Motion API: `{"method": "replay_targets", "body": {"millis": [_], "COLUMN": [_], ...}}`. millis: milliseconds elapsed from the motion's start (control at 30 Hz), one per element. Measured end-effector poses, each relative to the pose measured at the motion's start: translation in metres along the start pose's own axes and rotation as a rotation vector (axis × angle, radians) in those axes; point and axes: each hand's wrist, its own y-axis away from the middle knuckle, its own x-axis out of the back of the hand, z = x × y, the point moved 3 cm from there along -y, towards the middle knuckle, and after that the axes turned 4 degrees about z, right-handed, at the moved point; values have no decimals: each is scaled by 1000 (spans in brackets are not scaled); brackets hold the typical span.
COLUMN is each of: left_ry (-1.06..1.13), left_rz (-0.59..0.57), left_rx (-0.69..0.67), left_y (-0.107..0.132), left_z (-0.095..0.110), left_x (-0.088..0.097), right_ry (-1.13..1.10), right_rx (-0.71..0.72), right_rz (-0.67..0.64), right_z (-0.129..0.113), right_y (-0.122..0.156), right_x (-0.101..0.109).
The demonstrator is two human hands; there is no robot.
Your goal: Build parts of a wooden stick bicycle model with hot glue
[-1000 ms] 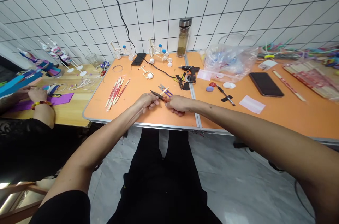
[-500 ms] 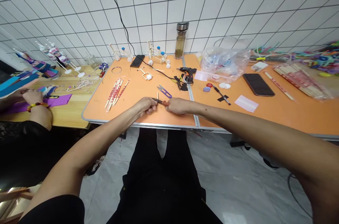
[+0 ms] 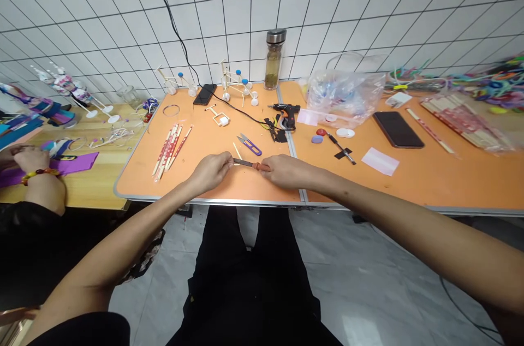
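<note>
Tool now level between 2 hands, gap wider

Hands sit farther apart than 1 s ago; tool (image 3: 244, 162) has swung from slanting over the left fingers to almost level, bridging the gap just above the table (image 3: 262, 189) near its front edge. Dark blade points to the left hand (image 3: 213, 172), orange-red handle to the right hand (image 3: 283, 172). Exact tool type unclear.

Right hand: wrapped round the handle, firm. Left hand: thumb and fingers pressed together at the blade's tip; can't tell if they pinch the blade itself or some small piece hidden there.

Pale stick (image 3: 236, 149) crossed the snips (image 3: 250, 145) 1 s ago; now it's clear of them, lower end by the blade. Touching or not, can't tell. Snips lie loose, in neither hand.

Judgement: the work is centred on the blade's tip, right hand controlling the tool, left steadying. No finished result shows there.

Wrapped sticks (image 3: 166, 145) and stick frame (image 3: 221, 119) look unmoved on the table.
</note>
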Motion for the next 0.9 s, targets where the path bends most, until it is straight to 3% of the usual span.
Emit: {"method": "replay_targets", "body": {"millis": [100, 233, 400, 500, 600, 667, 767, 900], "left_ry": [-102, 102, -68, -155, -263, -211, 186, 521], "left_rz": [15, 5, 288, 308, 402, 437, 223, 115], "left_rx": [-1, 110, 268, 309, 270, 220, 212, 267], "left_y": [0, -9, -46, -62, -61, -57, -58, -68], "left_z": [-2, -22, -67, -79, -66, -49, -28, -15], "left_x": [13, 21, 41, 50, 53, 45, 15, -10], "right_ry": [-18, 5, 101, 104, 117, 141, 187, 264], "right_rx": [-22, -102, -79, -63, -46, -31, -11, 27], "right_rz": [-19, 34, 78, 83, 91, 93, 89, 93], "right_z": [4, 17, 27, 27, 25, 24, 20, 13], "right_y": [-3, -8, -11, -10, -9, -8, -8, -8], "right_x": [3, 4, -2, -4, -3, -2, -2, -5]}}
